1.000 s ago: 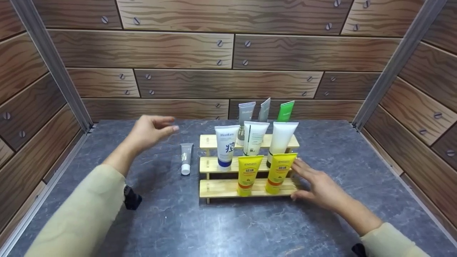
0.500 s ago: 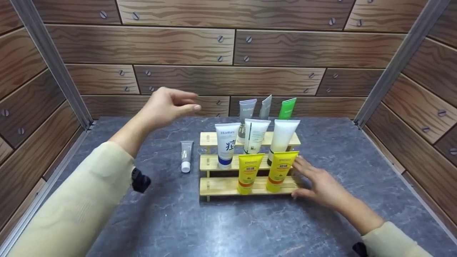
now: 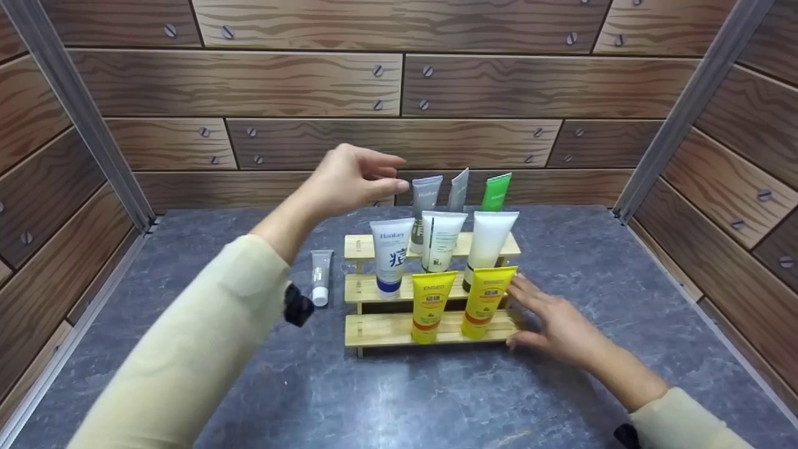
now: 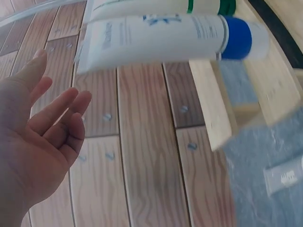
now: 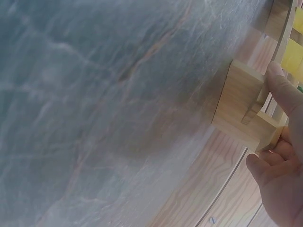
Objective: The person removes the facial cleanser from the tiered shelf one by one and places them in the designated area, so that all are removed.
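A three-tier wooden display rack (image 3: 377, 329) holds squeeze tubes standing on their caps. Its front tier bears two yellow tubes (image 3: 432, 305); behind them stand a white tube with a blue cap (image 3: 393, 252), a white green-striped tube (image 3: 444, 237) and a plain white tube (image 3: 492, 237). Grey tubes (image 3: 426, 194) and a green tube (image 3: 497, 192) fill the top tier. My left hand (image 3: 355, 184), holding nothing, hovers beside the left grey tube, thumb and fingers apart. My right hand (image 3: 558, 327) grips the rack's right end, thumb at the front tier in the right wrist view.
A small grey tube with a white cap (image 3: 321, 274) lies flat on the dark marbled table (image 3: 386, 399), left of the rack. Wood-patterned panels (image 3: 312, 84) enclose the back and sides, with grey metal posts (image 3: 686, 112) at the corners.
My left hand has moved right and up, from above the lying grey tube to beside the top-tier tubes. My right hand stays at the rack's right end.
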A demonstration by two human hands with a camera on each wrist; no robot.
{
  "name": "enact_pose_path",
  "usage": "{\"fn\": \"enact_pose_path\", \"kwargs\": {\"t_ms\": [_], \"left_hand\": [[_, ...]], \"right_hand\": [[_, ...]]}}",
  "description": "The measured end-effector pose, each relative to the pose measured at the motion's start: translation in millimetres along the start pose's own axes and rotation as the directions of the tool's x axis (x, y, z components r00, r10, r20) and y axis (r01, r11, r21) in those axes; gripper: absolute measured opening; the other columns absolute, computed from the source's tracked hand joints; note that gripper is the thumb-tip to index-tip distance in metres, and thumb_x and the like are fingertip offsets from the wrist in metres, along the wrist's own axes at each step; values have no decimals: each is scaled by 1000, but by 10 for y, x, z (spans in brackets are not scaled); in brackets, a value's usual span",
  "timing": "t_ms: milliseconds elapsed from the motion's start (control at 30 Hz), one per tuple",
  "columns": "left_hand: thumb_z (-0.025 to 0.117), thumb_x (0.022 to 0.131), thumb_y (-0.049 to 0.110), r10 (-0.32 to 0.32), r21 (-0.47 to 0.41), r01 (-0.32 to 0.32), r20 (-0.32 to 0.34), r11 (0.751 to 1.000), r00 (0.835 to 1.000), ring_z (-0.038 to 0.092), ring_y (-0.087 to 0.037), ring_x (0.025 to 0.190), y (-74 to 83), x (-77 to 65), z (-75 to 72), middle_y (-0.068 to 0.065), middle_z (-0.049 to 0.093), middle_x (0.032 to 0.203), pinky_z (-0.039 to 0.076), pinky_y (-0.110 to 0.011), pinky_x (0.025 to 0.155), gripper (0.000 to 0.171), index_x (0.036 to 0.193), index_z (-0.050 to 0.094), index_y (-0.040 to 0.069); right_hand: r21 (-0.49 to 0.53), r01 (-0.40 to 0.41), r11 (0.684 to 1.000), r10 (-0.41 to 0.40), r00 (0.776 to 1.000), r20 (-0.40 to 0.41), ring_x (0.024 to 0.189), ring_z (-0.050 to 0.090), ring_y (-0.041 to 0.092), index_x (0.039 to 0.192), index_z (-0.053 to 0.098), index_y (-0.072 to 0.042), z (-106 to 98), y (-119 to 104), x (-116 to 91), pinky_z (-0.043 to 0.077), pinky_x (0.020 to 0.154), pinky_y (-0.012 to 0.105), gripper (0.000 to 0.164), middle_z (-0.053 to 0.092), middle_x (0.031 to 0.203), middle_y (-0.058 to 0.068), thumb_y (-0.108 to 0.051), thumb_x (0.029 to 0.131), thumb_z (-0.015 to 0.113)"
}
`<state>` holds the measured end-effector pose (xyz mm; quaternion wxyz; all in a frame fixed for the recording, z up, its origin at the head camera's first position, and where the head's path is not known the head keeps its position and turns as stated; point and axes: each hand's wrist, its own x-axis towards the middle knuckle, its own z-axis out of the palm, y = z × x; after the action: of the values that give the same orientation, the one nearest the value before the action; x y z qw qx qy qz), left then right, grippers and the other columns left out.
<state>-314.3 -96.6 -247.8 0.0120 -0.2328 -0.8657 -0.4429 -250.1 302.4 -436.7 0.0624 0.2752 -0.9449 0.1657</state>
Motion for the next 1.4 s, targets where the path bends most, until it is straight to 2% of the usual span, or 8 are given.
{"fn": "enact_pose_path", "kwargs": {"t_ms": [233, 400, 533, 700, 867, 1400], "left_hand": [[80, 98, 33, 27, -7, -27, 21, 1000, 999, 70, -13, 115, 24, 109, 216, -2, 73, 133, 57, -29, 96, 45, 140, 71, 19], [77, 100, 32, 27, -17, -26, 55, 1000, 998, 71, -10, 110, 2, 156, 296, 0, 76, 127, 57, -31, 97, 39, 137, 74, 18], [74, 102, 32, 12, -35, -9, 77, 999, 997, 70, -12, 113, -47, 172, 332, 2, 77, 124, 56, -34, 100, 34, 134, 76, 18], [72, 104, 32, -21, -85, 31, 112, 996, 993, 68, -12, 117, -77, 192, 353, 4, 76, 126, 54, -35, 103, 32, 133, 76, 20], [72, 104, 30, -9, -114, 25, 140, 993, 990, 67, -14, 120, -99, 211, 353, 3, 75, 129, 53, -36, 105, 32, 134, 76, 18], [69, 106, 20, -44, -121, 67, 181, 990, 982, 65, -15, 125, -117, 229, 363, 2, 69, 141, 52, -37, 106, 32, 137, 73, 22]], "right_hand": [[3, -11, 1000, 11, 1000, 9, 149, 40, 44, 158, 44, -2, 7, 5, -5, 35, 114, 68, 98, 32, 167, 19, -41, 81, 90], [5, -16, 1000, 16, 1000, 11, 149, 39, 44, 158, 44, -3, 10, 3, -12, 35, 113, 70, 97, 33, 167, 18, -42, 81, 89], [4, 9, 1000, -9, 1000, -1, 148, 41, 45, 157, 46, -1, 14, -6, -9, 37, 113, 68, 96, 35, 166, 20, -40, 81, 90], [-3, 37, 999, -37, 999, -19, 146, 44, 45, 156, 48, 1, 15, -11, 2, 39, 113, 64, 95, 38, 164, 21, -38, 81, 91], [-3, 20, 1000, -20, 1000, -14, 147, 43, 45, 156, 47, 0, 8, -8, 9, 38, 114, 65, 95, 37, 164, 21, -38, 81, 91], [-5, -10, 1000, 10, 1000, 1, 147, 41, 45, 157, 45, -1, 11, -5, 3, 36, 113, 69, 96, 35, 165, 20, -38, 81, 91]]}}
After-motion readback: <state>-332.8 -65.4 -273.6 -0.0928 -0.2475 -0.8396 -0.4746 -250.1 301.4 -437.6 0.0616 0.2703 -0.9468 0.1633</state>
